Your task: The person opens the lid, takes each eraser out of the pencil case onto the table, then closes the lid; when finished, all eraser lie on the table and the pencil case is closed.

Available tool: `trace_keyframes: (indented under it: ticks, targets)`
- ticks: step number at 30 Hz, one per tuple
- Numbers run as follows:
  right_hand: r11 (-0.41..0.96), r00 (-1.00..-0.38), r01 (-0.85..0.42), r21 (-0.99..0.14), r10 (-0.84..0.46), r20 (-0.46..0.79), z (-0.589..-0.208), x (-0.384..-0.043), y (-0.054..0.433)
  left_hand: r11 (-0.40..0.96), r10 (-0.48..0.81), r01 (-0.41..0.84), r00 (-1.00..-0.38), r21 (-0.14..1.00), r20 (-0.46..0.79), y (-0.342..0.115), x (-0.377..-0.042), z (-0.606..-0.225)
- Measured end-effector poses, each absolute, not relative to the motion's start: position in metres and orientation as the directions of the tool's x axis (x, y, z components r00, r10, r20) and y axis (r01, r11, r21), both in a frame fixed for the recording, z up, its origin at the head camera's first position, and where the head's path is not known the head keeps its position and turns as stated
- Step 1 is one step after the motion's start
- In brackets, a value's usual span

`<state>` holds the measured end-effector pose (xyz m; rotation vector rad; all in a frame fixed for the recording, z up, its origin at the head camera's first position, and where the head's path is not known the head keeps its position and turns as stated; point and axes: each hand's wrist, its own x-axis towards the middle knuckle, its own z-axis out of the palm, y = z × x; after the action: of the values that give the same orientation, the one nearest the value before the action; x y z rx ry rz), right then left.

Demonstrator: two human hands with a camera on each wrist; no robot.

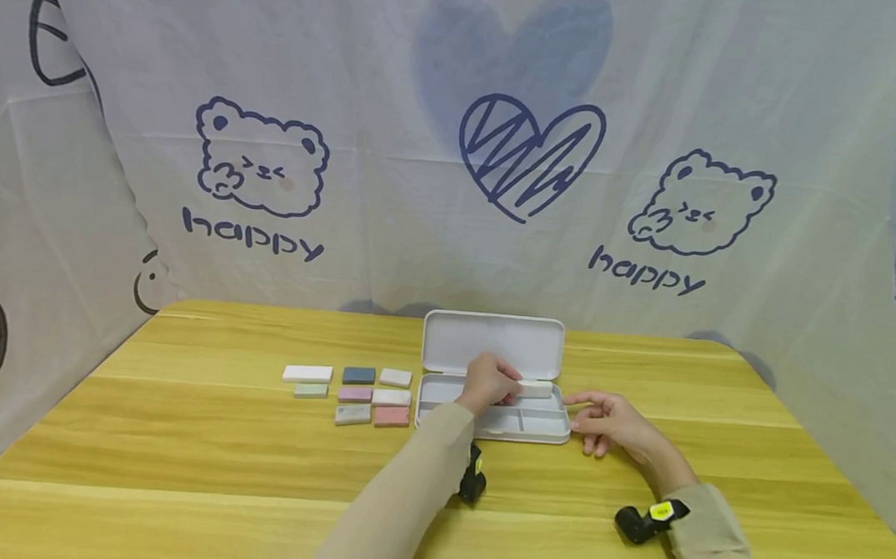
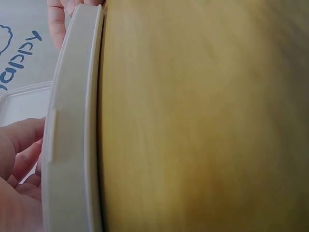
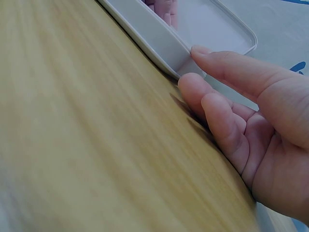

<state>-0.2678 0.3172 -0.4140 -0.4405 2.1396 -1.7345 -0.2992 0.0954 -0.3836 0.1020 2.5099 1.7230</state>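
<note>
A white hinged case [image 1: 493, 345] lies open on the table, its lid leaning back and its tray divided into compartments. My left hand [image 1: 490, 380] reaches over the tray and pinches the left end of a white rectangular block [image 1: 537, 389], which lies along the back right compartment. In the left wrist view the left hand [image 2: 19, 169] is partly hidden behind the case's front wall [image 2: 72, 125]. My right hand [image 1: 614, 424] touches the case's right end with its fingertips. In the right wrist view those fingertips [image 3: 193, 84] rest at the case's corner, holding no loose thing.
Left of the case, several small blocks lie in loose rows: a long white one [image 1: 307, 374], a dark blue one [image 1: 359, 376], a pale green one [image 1: 310, 391], a pink-purple one [image 1: 355, 395] and a red one [image 1: 392, 416] among them. A printed cloth [image 1: 390, 227] hangs behind the wooden table [image 1: 186, 435].
</note>
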Motion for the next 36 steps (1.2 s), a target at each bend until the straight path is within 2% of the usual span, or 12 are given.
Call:
trace_keyframes:
  ticks: [22, 27, 36]
  targets:
    - [0.191, -0.889, -0.012, -0.982, -0.452, -0.077, -0.4093, -0.2647, 0.3134, 0.417, 0.138, 0.069, -0.99, 0.906, 0.012, 0.0981, -0.2927, -0.3803]
    - [0.187, -0.89, -0.009, -0.982, -0.449, -0.077, -0.41, -0.2649, 0.3134, 0.377, 0.132, 0.054, -0.991, 0.925, 0.004, 0.0982, -0.2938, -0.3803]
    - [0.185, -0.886, -0.028, -0.982, -0.459, -0.061, -0.4114, -0.2658, 0.3143, 0.216, 0.16, 0.009, -0.987, 0.976, -0.026, 0.0967, -0.294, -0.377]
